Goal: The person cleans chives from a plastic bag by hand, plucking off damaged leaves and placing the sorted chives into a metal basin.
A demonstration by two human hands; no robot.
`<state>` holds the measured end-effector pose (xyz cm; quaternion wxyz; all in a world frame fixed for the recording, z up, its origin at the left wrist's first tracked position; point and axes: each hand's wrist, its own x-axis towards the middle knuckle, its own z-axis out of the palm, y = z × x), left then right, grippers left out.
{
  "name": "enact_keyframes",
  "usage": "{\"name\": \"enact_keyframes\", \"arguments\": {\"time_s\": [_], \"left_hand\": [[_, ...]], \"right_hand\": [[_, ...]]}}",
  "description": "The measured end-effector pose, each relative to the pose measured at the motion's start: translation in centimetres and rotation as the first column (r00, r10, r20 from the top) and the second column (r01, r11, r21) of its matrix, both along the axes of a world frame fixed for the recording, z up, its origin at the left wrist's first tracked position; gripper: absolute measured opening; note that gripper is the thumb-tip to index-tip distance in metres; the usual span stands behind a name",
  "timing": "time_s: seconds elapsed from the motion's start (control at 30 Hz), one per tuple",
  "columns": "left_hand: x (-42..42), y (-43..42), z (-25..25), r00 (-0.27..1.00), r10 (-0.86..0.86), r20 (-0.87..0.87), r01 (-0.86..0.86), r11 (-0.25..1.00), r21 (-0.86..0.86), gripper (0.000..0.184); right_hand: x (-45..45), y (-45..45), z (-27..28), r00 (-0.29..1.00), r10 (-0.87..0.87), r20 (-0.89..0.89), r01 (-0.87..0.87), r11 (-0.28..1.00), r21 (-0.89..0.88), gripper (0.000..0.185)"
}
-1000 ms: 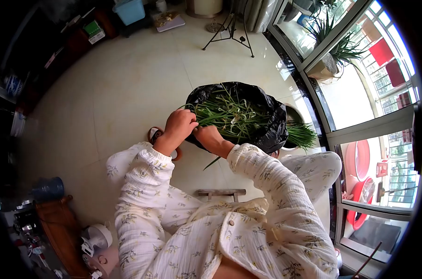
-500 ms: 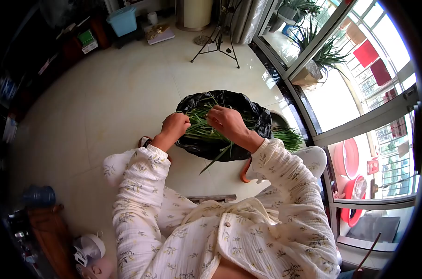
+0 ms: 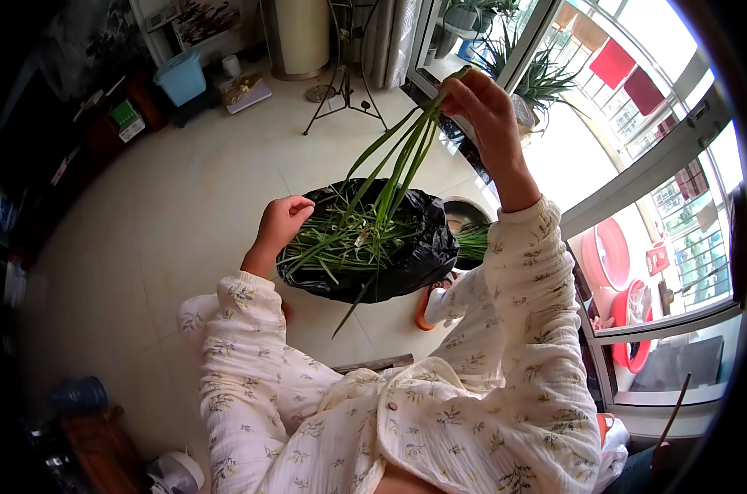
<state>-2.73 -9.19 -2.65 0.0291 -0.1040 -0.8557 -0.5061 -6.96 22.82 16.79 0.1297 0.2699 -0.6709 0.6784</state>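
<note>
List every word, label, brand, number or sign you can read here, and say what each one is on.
No text can be read anywhere in the picture.
Green-and-white box at the left: any print is too small and blurred to read.
Black bag: no lettering visible.
Patterned sleeves: printed sprigs, no words.
Red cloth beyond the glass: no lettering can be made out.

Right hand [image 3: 485, 114] high, pinching a bunch of long green leaves [image 3: 419, 144] that hangs over a black plastic bag [image 3: 438, 226]. Left hand [image 3: 283, 224] at the bag's left rim, fingertips together; any grip too small to tell. Loose greens [image 3: 328, 247] heap inside. Basin [image 3: 466, 207] right of bag, more green stalks [image 3: 474, 240] beside.
</note>
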Motion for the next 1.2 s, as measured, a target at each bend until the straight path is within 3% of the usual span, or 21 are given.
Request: {"name": "enact_keyframes", "arguments": {"time_s": [0.13, 0.27, 0.43, 0.7, 0.9, 1.0, 1.2], "left_hand": [[-1.2, 0.3, 1.4, 0.98, -0.13, 0.151, 0.044, 0.882, 0.469, 0.02], [-0.1, 2.4, 4.3, 0.914, -0.321, 0.249, 0.088, 0.755, 0.65, 0.028], [0.2, 5.5, 3.0, 0.795, -0.505, 0.337, 0.121, 0.675, 0.728, 0.031], [-0.5, 7.0, 0.3, 0.793, -0.415, 0.446, 0.022, 0.751, 0.66, 0.01], [-0.8, 6.5, -0.2, 0.805, -0.334, 0.49, -0.051, 0.784, 0.619, 0.011], [-0.5, 6.2, 0.2, 0.812, -0.283, 0.511, -0.102, 0.792, 0.601, 0.011], [-0.8, 5.6, -0.5, 0.777, -0.29, 0.559, -0.062, 0.849, 0.525, 0.012]], "right_hand": [[-0.1, 0.7, -2.0, 0.969, 0.106, 0.222, -0.07, 0.984, -0.164, 0.015], [-0.3, -0.5, -7.1, 0.869, 0.254, 0.425, -0.161, 0.957, -0.241, 0.016], [0.0, -3.0, -13.7, 0.734, 0.366, 0.572, -0.257, 0.93, -0.264, 0.018], [1.1, -5.9, -17.9, 0.656, 0.256, 0.71, -0.289, 0.954, -0.077, 0.019], [1.2, -5.8, -18.1, 0.698, 0.241, 0.675, -0.404, 0.91, 0.092, 0.022], [1.5, -5.5, -18.7, 0.592, 0.268, 0.76, -0.531, 0.839, 0.118, 0.021], [1.9, -5.5, -20.0, 0.646, 0.263, 0.716, -0.444, 0.893, 0.072, 0.017]]}}
